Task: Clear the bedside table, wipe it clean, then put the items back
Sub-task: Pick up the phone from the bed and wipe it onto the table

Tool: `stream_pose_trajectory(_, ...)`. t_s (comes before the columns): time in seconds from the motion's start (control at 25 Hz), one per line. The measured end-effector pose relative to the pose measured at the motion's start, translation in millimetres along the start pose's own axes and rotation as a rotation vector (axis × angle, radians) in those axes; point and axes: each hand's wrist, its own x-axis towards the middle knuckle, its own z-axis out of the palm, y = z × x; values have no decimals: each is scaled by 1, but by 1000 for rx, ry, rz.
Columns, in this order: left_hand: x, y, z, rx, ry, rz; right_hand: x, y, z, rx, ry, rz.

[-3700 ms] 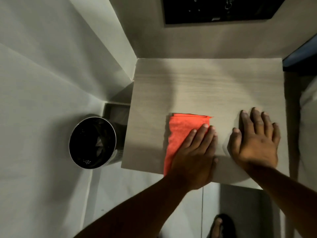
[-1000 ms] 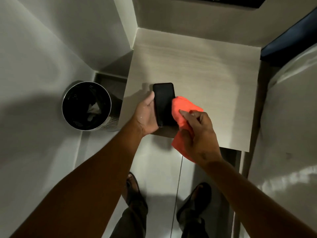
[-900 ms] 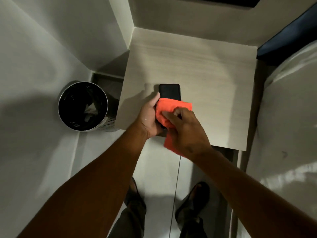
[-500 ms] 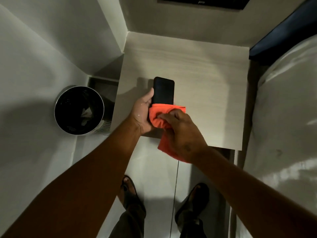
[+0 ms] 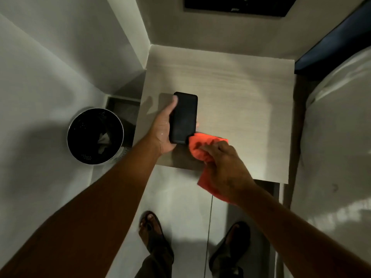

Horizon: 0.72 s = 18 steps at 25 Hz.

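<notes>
Evidently the left hand [image 5: 163, 133] closes its fingers around the phone [image 5: 184, 118], holding it face-up above the bare table [image 5: 241, 93] so the right hand [image 5: 224, 169], fingers bunching the orange cloth [image 5: 202, 146], can wipe it.

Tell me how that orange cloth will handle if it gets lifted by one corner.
The orange cloth is probably floppy: it bunches in the right hand and a flap hangs below the table edge. It likely weighs little, and seems unlikely to slip.
</notes>
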Motion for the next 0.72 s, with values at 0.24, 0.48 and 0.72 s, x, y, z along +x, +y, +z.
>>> stream_pose_trajectory(0.24,50,52,-4,1013,447,299,23,26,-9,-296,310,116)
stream_pose_trajectory(0.48,61,66,-15,1302,521,315,23,30,-8,-295,186,177)
stream_pose_trajectory(0.72,65,60,-16,1505,664,275,28,29,-10,-253,156,215)
